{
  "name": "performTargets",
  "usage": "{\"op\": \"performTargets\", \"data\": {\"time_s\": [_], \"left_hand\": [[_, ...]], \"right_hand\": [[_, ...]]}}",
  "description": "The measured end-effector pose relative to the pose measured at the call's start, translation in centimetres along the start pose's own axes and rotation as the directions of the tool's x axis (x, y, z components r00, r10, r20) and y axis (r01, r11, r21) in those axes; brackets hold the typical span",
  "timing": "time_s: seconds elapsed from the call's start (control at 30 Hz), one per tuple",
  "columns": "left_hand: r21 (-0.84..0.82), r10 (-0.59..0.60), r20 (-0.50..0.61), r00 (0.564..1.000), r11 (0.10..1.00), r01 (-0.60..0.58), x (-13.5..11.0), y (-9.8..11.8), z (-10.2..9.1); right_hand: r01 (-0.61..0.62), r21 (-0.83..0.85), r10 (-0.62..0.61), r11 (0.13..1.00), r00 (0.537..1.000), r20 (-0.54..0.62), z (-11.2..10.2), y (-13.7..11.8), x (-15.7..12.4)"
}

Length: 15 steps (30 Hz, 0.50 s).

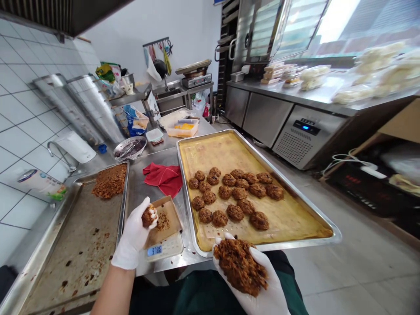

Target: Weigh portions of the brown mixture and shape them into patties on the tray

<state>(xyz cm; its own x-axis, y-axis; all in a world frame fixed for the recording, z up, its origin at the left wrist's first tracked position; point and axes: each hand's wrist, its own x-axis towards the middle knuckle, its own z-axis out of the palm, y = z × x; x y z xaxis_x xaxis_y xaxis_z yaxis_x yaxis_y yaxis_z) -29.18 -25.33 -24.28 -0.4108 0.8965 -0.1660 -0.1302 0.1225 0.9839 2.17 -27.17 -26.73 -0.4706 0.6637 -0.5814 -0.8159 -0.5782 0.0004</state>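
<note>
My left hand (134,236), in a white glove, is closed around a small lump of brown shredded filling (148,216). It hovers over an open cardboard box (172,214) with crumbs inside, which sits on a digital kitchen scale (169,248) with a lit display. In my gloved right hand (271,286) rests a larger clump of the same filling (241,267), cupped by the fingers at the near edge of a big baking tray (262,153). Several rounded balls of filling (235,212) lie in rows on that tray's yellowish lining.
To the left, a stained metal tray (88,245) bears a heap of loose filling (110,181) at its far end. A red cloth (164,178) lies between the trays. Behind are a plastic-covered bowl (130,148) and a container with yellow pieces (182,127). A steel counter (262,118) stands right.
</note>
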Motion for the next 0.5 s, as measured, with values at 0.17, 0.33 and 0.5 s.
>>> {"op": "performTargets", "data": {"time_s": [0.17, 0.33, 0.5], "left_hand": [[-0.257, -0.100, 0.034, 0.994, 0.961, 0.105, -4.4, 0.2, 2.9], [-0.313, -0.153, 0.005, 0.988, 0.938, 0.147, -7.2, -0.4, 5.5], [-0.134, -0.023, 0.033, 0.999, 0.991, 0.027, -7.9, -1.1, 7.3]], "right_hand": [[0.001, -0.013, -0.001, 1.000, 1.000, 0.026, 0.3, -0.1, -0.1], [0.027, -0.052, -0.018, 0.998, 0.988, 0.156, 0.2, -0.2, -0.7], [0.050, -0.035, -0.042, 0.998, 0.977, 0.210, -0.4, -0.9, -1.4]]}}
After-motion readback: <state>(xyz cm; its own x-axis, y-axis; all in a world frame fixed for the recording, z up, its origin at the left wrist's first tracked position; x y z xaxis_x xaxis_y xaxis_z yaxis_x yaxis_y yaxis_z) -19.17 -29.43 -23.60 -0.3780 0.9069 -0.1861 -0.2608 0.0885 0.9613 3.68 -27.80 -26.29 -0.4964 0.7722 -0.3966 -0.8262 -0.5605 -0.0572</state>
